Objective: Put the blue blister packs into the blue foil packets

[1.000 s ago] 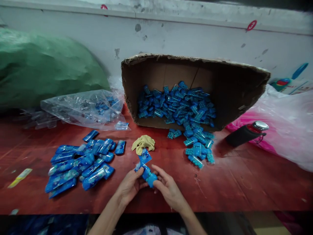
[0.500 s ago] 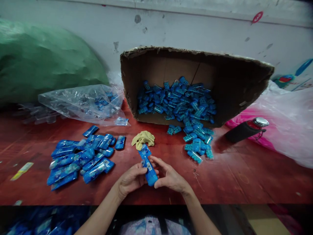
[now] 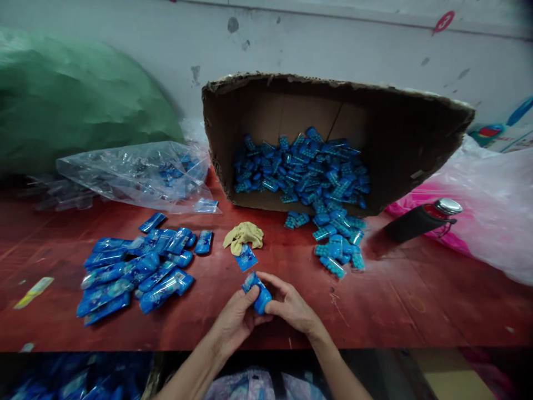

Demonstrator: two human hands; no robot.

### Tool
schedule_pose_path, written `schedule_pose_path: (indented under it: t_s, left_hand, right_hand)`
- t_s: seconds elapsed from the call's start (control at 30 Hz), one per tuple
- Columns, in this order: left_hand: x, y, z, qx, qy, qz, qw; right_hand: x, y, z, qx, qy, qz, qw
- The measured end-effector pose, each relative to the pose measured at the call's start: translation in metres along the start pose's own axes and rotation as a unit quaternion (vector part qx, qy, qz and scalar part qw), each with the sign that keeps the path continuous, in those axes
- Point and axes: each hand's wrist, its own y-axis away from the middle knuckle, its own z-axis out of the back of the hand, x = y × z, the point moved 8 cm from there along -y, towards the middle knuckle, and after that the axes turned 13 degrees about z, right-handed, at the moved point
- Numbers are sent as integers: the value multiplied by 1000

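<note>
A blue packet point(image 3: 261, 300) is held between both hands near the table's front edge. My left hand point(image 3: 238, 316) grips it from the left, thumb on top. The fingers and thumb of my right hand point(image 3: 291, 304) close on its right side. Just beyond lies a flat blue card point(image 3: 246, 258), partly beside a crumpled yellow cloth point(image 3: 245, 236). On the left is a pile of blue wrapped packets point(image 3: 141, 266). Small blue packs point(image 3: 339, 244) spill out of a cardboard box point(image 3: 233, 89) lying open towards me.
A black bottle point(image 3: 416, 223) lies tilted at the right, by pink and clear plastic bags point(image 3: 491, 205). Behind on the left are a clear bag point(image 3: 125, 169) and a large green sack point(image 3: 83, 100). A yellow strip point(image 3: 34, 292) lies on the red table point(image 3: 400, 305).
The packet in my hands has come away from the flat card, which now shows on the table, and it has tilted and looks shorter. My left hand has moved right, closer to my right hand.
</note>
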Motion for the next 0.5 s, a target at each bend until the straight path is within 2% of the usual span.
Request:
schedule_pose_path:
  t_s: [0.07,0.13,0.2,0.3,0.33,0.4,0.5]
  left_hand:
    - [1,2,1,-36,14,-9,999]
    - [3,4,0,-49,12,-8,999]
    - [5,6,-2,-36,4,-4,999]
    - [1,11,-1,-8,-3,-1,1000]
    - [-6,16,3,-9,2,-3,1000]
    - [-31,31,18,-30,40,-38,998]
    - [-93,71,52,-76,159,-195,965]
  right_hand:
    - [2,1,0,-21,5,11,1000]
    - [1,2,1,-44,-5,15,999]
    - [-2,4,0,-53,-12,12,998]
    - [-8,5,-3,-33,-5,-1,999]
    - [-10,4,-3,-26,4,-7,1000]
    - [-11,0,2,-25,53,-11,998]
    - [0,-16,20,-57,206,22,977]
